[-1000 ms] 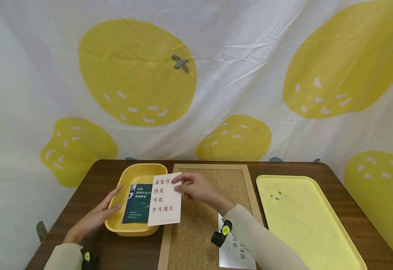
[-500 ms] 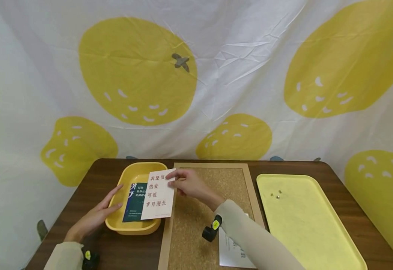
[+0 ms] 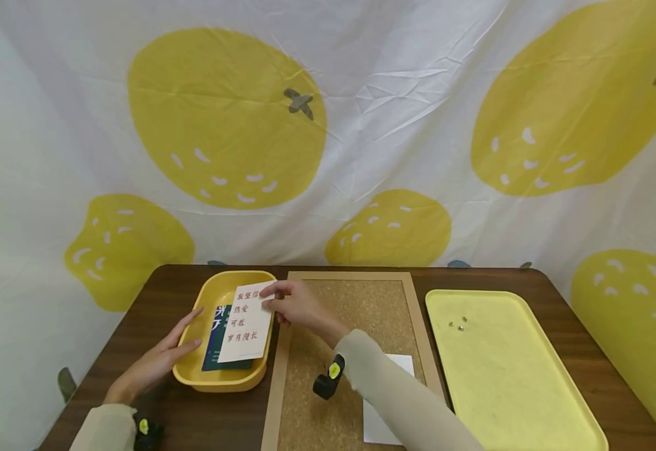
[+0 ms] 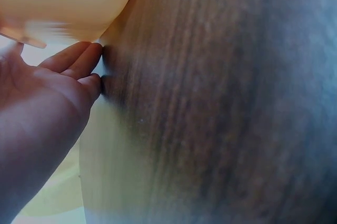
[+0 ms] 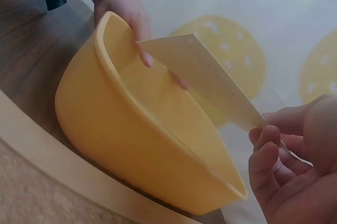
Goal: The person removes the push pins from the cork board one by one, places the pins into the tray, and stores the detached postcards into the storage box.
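My right hand pinches a white card with red Chinese writing by its upper right edge. The card hangs tilted over a yellow plastic basin; the right wrist view shows it raised above the basin's opening. Inside the basin lies a dark green and blue card with white writing, partly covered by the white one. At the basin's left side my left hand holds the rim, thumb and a fingertip over the edge. In the left wrist view, other fingers stay low along the outside wall, close to the table.
A wood-framed cork board lies right of the basin. A white card rests on it, partly hidden by my right sleeve. Farther right is a pale yellow tray with several small metal pieces. A lemon-print cloth hangs behind the table.
My right hand has carried the white card left, from over the basin's right edge to above its middle, covering more of the green card. The left hand stays at the basin.
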Demonstrator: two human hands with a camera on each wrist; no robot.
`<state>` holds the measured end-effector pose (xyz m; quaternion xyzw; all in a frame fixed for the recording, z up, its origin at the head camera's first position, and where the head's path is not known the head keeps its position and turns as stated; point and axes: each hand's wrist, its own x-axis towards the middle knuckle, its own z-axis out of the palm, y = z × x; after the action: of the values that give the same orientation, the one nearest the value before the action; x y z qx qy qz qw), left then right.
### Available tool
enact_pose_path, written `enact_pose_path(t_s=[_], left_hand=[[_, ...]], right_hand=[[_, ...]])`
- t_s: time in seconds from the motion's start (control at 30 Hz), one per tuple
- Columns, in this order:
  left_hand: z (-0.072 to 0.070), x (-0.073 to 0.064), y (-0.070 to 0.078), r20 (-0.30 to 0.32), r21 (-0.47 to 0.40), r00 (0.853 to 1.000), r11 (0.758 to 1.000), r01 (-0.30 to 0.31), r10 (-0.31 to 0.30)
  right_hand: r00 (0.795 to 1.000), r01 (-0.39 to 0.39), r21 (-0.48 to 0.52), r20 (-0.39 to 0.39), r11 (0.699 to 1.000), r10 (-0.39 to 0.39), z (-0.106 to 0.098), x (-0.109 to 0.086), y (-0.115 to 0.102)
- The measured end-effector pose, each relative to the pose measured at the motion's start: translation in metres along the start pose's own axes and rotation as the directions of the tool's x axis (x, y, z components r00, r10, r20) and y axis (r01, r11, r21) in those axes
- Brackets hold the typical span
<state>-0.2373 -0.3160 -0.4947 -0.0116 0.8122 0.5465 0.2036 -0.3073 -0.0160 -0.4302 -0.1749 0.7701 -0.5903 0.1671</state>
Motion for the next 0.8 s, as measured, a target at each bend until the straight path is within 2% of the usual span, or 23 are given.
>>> enact_pose_path(t_s=[0.8], left_hand=[[0.0,-0.002,0.001,0.002,-0.028,0.999,0.999,-0.042,0.042]], right_hand=[[0.999,-0.019,-0.063,-0.038,0.998,0.017,0.029,0.016,0.003]])
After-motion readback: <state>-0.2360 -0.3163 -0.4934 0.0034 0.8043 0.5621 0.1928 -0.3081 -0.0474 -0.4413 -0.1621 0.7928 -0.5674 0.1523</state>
